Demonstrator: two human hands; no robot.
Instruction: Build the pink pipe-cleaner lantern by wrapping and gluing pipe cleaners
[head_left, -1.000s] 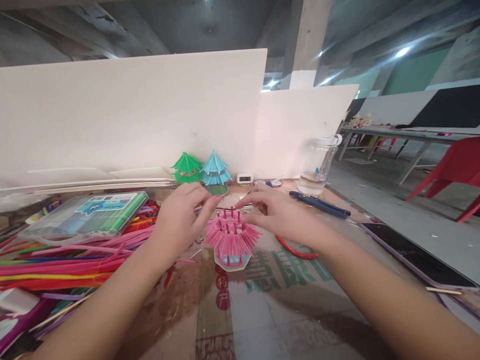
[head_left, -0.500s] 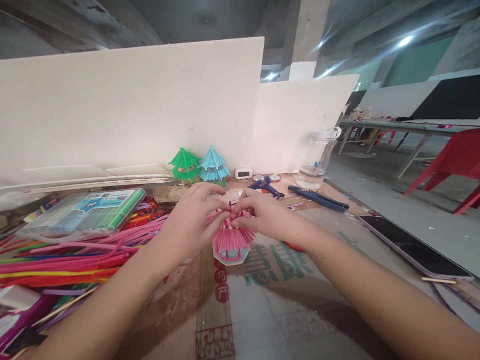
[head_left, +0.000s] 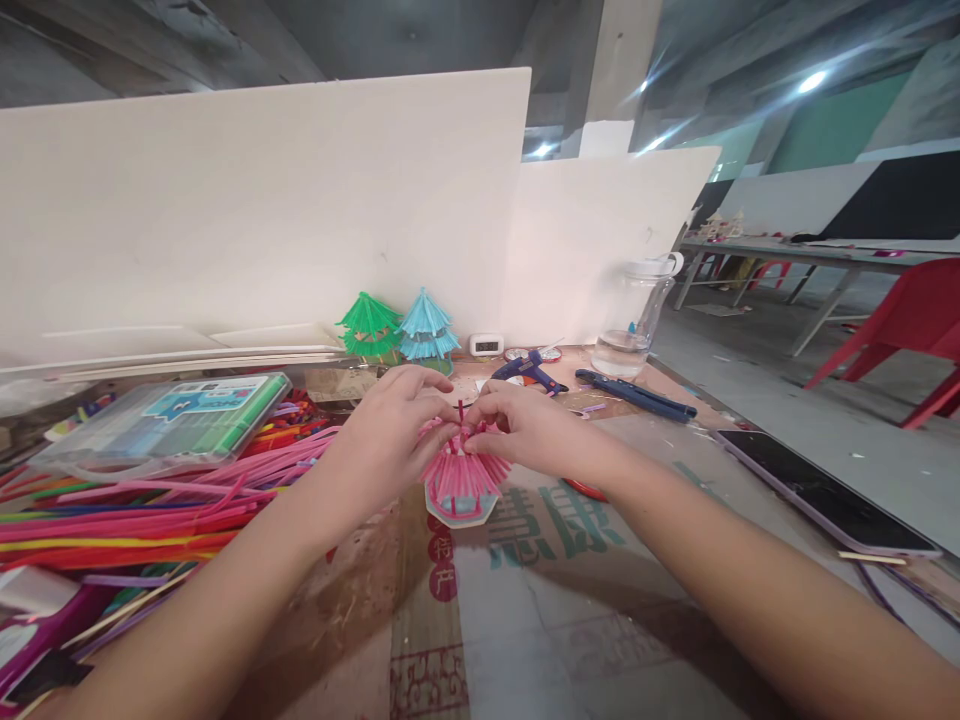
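Note:
A small pink pavilion model (head_left: 469, 472), its roof made of pipe cleaners, stands upright on a pale octagonal base in front of me. My left hand (head_left: 397, 425) pinches near the top of the model, thumb and forefinger close to a short dark-pink stem (head_left: 461, 410) that sticks up there. From the other side my right hand (head_left: 517, 425) pinches at the same spot, its fingertips almost meeting the left ones. The fingers partly cover the upper roof, and what exactly lies between the tips is hard to make out.
Loose pipe cleaners (head_left: 150, 525) and a marker case (head_left: 172, 420) lie at left. Behind stand green (head_left: 367, 325) and blue (head_left: 427, 325) models, a small clock (head_left: 486, 346), a glue gun (head_left: 529, 370) and a water jug (head_left: 630, 325). Pliers (head_left: 637, 395) and a phone (head_left: 817, 490) lie right.
Both hands stay at the model's top with barely any movement. The view has shifted very slightly.

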